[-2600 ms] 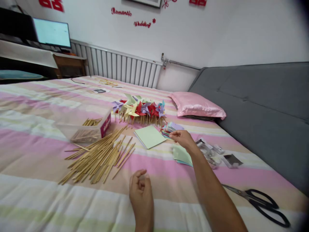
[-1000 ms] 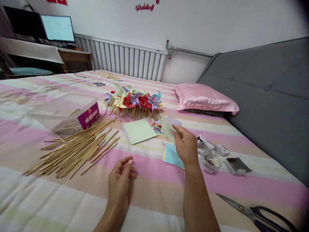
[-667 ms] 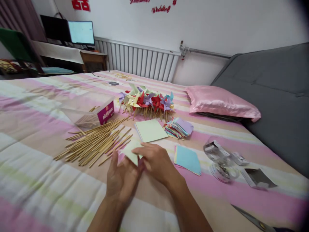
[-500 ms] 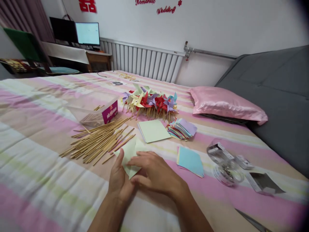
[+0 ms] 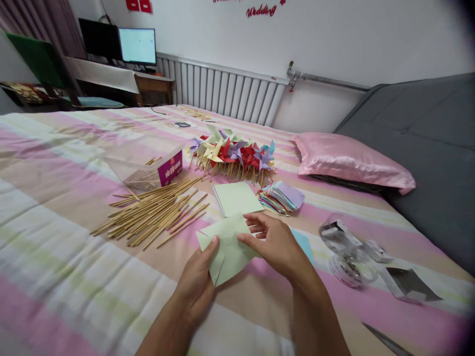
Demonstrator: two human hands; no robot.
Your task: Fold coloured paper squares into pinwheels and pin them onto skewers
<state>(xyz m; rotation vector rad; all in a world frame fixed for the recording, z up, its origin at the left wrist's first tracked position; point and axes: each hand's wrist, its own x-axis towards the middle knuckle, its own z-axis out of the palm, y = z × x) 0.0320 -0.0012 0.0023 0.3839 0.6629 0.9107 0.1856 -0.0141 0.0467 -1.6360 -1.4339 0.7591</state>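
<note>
You are holding a pale green paper square [image 5: 228, 244] between both hands, just above the bed [image 5: 74, 277]: left hand [image 5: 198, 282] pinching its near-left edge, right hand [image 5: 276, 244] pressing its right side. It is looking light, thin and easily creased, so you are best gripping it at the edges.

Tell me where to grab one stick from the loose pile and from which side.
Take a stick at the pile's near right edge, pinching its near end from the side of the left hand. The strays there lie apart from the rest, flat on the bed, their ends free.
</note>
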